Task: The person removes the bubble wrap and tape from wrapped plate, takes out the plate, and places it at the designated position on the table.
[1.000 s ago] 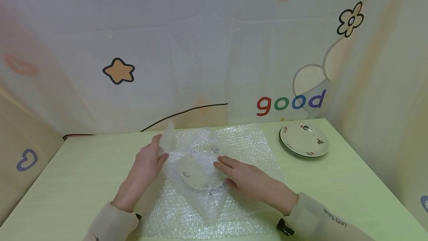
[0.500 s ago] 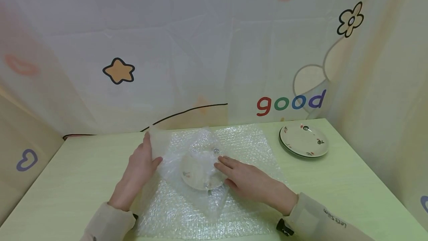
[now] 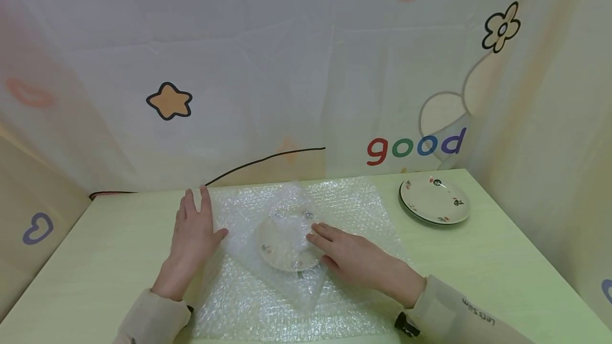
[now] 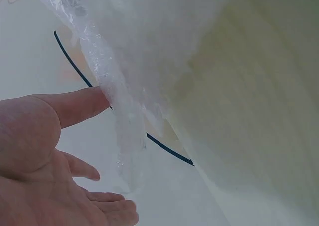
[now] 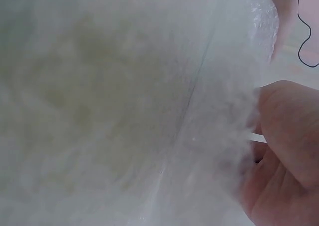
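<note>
A round cream plate (image 3: 287, 256) with small printed motifs lies under folded layers of bubble wrap (image 3: 354, 312) in the middle of the table. My right hand (image 3: 358, 256) rests on the wrap at the plate's right rim, fingers extended. At the wrap's left edge my left hand (image 3: 193, 232) lies with its fingers straight and spread, the thumb pointing toward the plate. The left wrist view shows that thumb (image 4: 79, 106) touching a loose wrap edge (image 4: 112, 79). In the right wrist view, clear wrap hides part of the fingers.
Two stacked plates (image 3: 432, 200), patterned with flowers, stand at the back right of the pale green table (image 3: 115, 238). A printed curtain (image 3: 287, 78) hangs directly behind the table's back edge.
My left hand has moved left, drawing out the wrap's raised corner, which now lies lower. Its fingers have spread and let go. The right hand stays where it was.
</note>
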Demonstrator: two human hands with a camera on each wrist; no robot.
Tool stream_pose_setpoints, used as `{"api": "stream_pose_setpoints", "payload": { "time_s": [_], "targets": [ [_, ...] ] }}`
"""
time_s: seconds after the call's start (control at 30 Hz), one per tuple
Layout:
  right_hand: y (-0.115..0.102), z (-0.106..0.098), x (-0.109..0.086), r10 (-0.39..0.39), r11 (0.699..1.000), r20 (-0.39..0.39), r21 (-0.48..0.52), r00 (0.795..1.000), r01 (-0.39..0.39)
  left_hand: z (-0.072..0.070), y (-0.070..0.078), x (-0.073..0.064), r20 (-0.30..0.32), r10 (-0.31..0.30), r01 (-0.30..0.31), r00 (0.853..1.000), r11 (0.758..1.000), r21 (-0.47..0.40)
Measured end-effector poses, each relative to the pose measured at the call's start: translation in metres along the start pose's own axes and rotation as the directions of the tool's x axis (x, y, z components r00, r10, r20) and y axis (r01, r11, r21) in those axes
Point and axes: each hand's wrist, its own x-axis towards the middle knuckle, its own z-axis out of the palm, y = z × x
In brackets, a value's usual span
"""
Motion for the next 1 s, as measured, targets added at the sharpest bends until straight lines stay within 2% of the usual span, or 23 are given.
{"api": "stream_pose_setpoints", "payload": {
  "time_s": [0.13, 0.23, 0.37, 0.47, 0.63, 0.8, 1.0],
  "targets": [
    [0.0, 0.0, 0.0, 0.005, 1.0, 0.004, -0.005, 1.0, -0.005, 0.0, -0.001, -0.001, -0.012, 0.028, -0.028, 1.0, 0.999, 0.024],
    [0.0, 0.0, 0.001, 0.012, 1.0, 0.011, -0.01, 1.0, -0.012, 0.0, -0.001, -0.001, -0.023, 0.084, -0.082, 0.996, 0.995, 0.053],
    [-0.001, 0.001, 0.002, 0.026, 1.0, 0.021, -0.007, 0.999, -0.026, 0.001, 0.001, -0.002, -0.007, 0.162, -0.162, 0.987, 0.985, 0.062],
    [-0.001, 0.002, 0.003, 0.039, 0.999, 0.031, -0.001, 0.999, -0.039, 0.002, 0.004, -0.003, 0.041, 0.178, -0.179, 0.983, 0.983, 0.031],
    [-0.003, 0.0, 0.003, 0.042, 0.999, 0.036, -0.001, 0.998, -0.042, 0.005, 0.006, -0.003, 0.122, 0.222, -0.223, 0.967, 0.975, -0.013],
    [-0.005, -0.001, 0.002, 0.037, 0.999, 0.03, -0.005, 0.999, -0.037, 0.006, 0.009, -0.004, 0.104, 0.279, -0.275, 0.955, 0.96, -0.053],
    [-0.004, 0.001, 0.003, 0.029, 0.999, 0.018, -0.017, 0.999, -0.028, 0.005, 0.015, -0.006, 0.099, 0.286, -0.277, 0.953, 0.956, -0.094]
  ]
}}
